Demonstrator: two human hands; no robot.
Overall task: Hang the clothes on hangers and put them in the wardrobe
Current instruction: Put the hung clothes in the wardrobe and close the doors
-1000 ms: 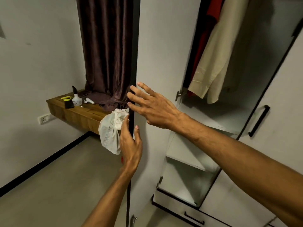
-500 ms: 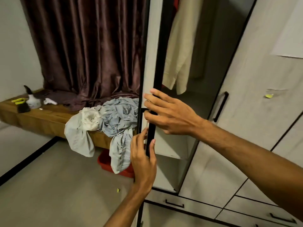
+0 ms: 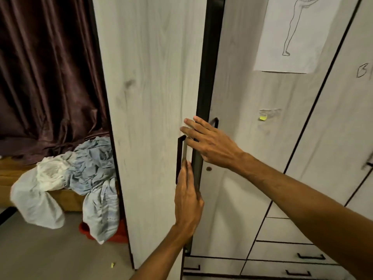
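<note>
Against woodgrain wardrobe door (image 3: 151, 77), flat right hand (image 3: 210, 144)

Wardrobe door (image 3: 149, 77) shows pale wood-grain, curtain (image 3: 50, 77) maroon, cloth (image 3: 96, 168) perhaps checked blue-grey.

A handwritten capital B (image 3: 361, 72) in dark pen stands on the pale wardrobe door (image 3: 343, 110) at the far right, followed by an upright stroke that the picture's edge cuts off. The sheet of paper (image 3: 270, 49) stuck on the neighbouring door shows only a line drawing, no lettering.
</note>
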